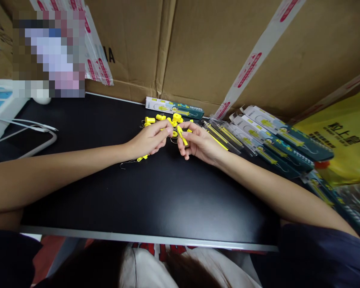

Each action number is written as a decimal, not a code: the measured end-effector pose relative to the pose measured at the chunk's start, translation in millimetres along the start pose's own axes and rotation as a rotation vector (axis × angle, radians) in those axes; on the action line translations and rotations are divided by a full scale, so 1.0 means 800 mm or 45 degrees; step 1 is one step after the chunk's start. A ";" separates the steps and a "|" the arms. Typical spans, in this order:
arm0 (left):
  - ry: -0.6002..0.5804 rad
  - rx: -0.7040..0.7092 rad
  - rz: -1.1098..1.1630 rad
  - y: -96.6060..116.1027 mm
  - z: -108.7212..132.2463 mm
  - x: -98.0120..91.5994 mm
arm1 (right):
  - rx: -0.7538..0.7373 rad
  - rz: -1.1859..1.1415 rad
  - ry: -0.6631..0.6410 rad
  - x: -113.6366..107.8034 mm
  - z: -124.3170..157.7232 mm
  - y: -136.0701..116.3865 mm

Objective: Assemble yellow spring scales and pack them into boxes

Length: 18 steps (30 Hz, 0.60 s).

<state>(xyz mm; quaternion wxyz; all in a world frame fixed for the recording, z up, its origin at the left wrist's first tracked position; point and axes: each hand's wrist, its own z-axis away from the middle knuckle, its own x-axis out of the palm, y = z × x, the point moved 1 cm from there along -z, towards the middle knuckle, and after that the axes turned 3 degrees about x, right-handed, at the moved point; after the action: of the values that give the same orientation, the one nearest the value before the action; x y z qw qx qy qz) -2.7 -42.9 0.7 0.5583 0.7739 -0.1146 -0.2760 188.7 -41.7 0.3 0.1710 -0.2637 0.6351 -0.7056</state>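
Note:
Between the thumb and fingers of my right hand [202, 145] is a small yellow plastic part [183, 137], tilted over the table. My left hand [150, 140] is closed in a pinch just to its left, its fingertips close to the part's upper end. A thin bit of metal seems to show between the two hands, but what the left fingers hold is too small to make out. Behind the hands lies a loose pile of yellow plastic pieces [150, 120] with small springs. Under my left hand, another yellow piece with a wire hook [129, 162] rests on the table.
Clear bags with yellow rods [222, 134] lie right of the pile. Printed boxes [267, 148] are stacked at the right, beside a yellow bag [342, 136]. One more box [174, 107] lies against the cardboard cartons [198, 52]. A white power strip [6, 108] with cables stands left.

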 end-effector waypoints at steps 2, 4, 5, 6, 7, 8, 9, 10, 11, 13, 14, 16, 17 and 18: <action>0.025 0.024 -0.098 0.003 0.001 0.000 | -0.008 -0.076 -0.021 0.002 0.001 0.000; 0.052 0.065 -0.220 0.007 0.002 0.001 | -0.006 -0.139 -0.044 0.007 0.002 0.001; 0.065 0.091 -0.290 0.009 0.003 0.002 | -0.006 -0.157 -0.057 0.009 0.003 0.001; 0.076 0.119 -0.365 0.010 0.003 0.002 | -0.007 -0.164 -0.067 0.011 0.004 0.002; 0.083 0.152 -0.446 0.011 0.003 0.002 | -0.009 -0.162 -0.074 0.013 0.004 0.002; 0.088 0.188 -0.531 0.011 0.002 0.003 | -0.012 -0.156 -0.076 0.015 0.005 0.002; 0.093 0.222 -0.610 0.011 0.002 0.003 | -0.012 -0.148 -0.078 0.016 0.006 0.003; 0.097 0.252 -0.675 0.010 0.001 0.003 | -0.010 -0.141 -0.081 0.017 0.006 0.003; 0.099 0.276 -0.725 0.010 0.001 0.003 | -0.008 -0.135 -0.086 0.017 0.006 0.003; 0.096 0.300 -0.779 0.009 0.001 0.003 | -0.006 -0.126 -0.091 0.017 0.007 0.003; 0.092 0.298 -0.789 0.009 0.001 0.003 | -0.003 -0.121 -0.091 0.017 0.007 0.004; 0.086 0.286 -0.796 0.010 0.001 0.003 | -0.003 -0.121 -0.090 0.016 0.006 0.005; 0.087 0.278 -0.793 0.011 0.001 0.003 | -0.004 -0.123 -0.095 0.015 0.006 0.005; 0.089 0.271 -0.788 0.012 0.002 0.003 | -0.006 -0.127 -0.102 0.015 0.006 0.006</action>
<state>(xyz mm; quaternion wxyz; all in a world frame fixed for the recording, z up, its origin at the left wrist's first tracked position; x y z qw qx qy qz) 0.1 -48.6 8.3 0.3674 0.8351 0.1170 -0.3924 181.5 -53.3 -2.0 0.1604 -0.3235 0.6154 -0.7006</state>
